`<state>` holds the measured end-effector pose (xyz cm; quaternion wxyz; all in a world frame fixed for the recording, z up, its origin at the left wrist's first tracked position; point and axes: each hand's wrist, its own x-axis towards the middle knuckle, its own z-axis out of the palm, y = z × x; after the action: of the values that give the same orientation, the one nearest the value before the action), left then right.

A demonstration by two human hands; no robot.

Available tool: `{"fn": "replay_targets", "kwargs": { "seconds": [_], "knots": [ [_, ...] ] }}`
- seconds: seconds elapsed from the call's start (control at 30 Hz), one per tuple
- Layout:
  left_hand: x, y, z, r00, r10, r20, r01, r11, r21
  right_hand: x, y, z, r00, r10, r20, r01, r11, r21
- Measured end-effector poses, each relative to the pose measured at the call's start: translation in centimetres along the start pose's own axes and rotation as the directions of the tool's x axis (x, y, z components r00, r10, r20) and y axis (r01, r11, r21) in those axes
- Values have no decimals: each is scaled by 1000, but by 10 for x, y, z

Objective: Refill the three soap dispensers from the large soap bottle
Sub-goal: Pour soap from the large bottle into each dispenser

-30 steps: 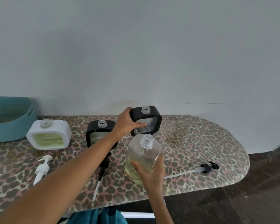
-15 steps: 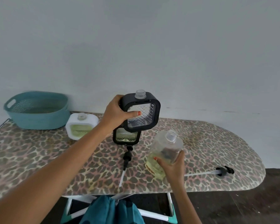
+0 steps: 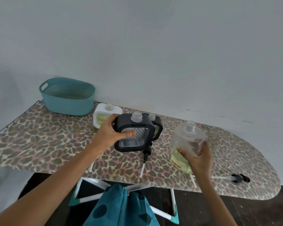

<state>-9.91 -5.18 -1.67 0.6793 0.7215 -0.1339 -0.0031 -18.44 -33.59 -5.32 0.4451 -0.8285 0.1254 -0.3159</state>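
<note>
My left hand (image 3: 109,136) grips a black-framed clear dispenser (image 3: 134,134), uncapped and looking empty, held above the leopard-print ironing board (image 3: 47,144). My right hand (image 3: 198,158) holds the large clear soap bottle (image 3: 187,141), uncapped, tilted, with pale green soap at its bottom. A second black dispenser (image 3: 157,126) stands behind the held one, mostly hidden. A white dispenser (image 3: 103,115) with green soap stands further left, uncapped.
A teal basket (image 3: 67,97) sits at the board's back left. One black pump (image 3: 146,156) lies under the held dispenser, another black pump (image 3: 239,178) near the board's right end. Teal clothing (image 3: 121,207) hangs at the front edge. A grey wall stands behind.
My left hand has brought the black dispenser down and nearer to me. The soap bottle in my right hand has risen off the board slightly. The camera view has shifted right and back.
</note>
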Motion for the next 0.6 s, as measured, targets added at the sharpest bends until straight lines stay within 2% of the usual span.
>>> {"fn": "replay_targets", "kwargs": {
  "seconds": [0.13,0.27,0.47,0.6],
  "knots": [
    [-10,-11,-5,998,-19,64,15,997,69,9,-21,-11,987,-160,24,161,973,-164],
    [-17,-16,-7,993,-44,110,34,995,90,13,-40,-15,944,-306,119,329,875,-354],
    [-22,-16,-9,983,-38,181,14,991,134,18,-61,-14,804,-546,234,587,672,-451],
    [-24,-16,-10,976,-63,209,39,992,117,20,-71,-10,711,-620,332,696,553,-458]
  ]
}}
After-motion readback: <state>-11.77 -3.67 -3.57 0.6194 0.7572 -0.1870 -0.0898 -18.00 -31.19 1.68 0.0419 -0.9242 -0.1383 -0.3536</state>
